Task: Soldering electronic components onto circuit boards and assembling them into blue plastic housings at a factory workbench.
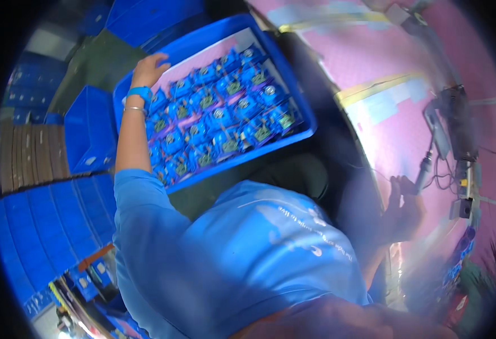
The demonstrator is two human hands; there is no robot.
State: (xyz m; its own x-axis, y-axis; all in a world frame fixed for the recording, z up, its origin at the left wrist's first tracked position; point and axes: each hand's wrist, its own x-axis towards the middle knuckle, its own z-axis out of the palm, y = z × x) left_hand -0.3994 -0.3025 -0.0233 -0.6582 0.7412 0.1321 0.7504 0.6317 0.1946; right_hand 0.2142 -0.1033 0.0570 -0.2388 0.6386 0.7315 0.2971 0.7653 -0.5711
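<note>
The left hand [149, 69] is seen closed over the far left rim of a blue plastic tray [298, 99], fingers curled on the edge, a blue band and a thin bangle worn at the wrist. The right hand [403, 198] is held off to the right above the pink table [372, 56], blurred, near a dark pen-shaped tool [423, 169]; whether it grips anything cannot be told. The tray is carried tilted in front of the blue-shirted torso, between stacked blue bins [87, 133] and the table. It is packed with rows of small blue modules [219, 116], each topped with metal and greenish parts, over a pale liner. Loaded so, the tray is judged fairly heavy and stiff, its contents loose and delicate; a grip on both opposite rims, kept level, is judged safest.
</note>
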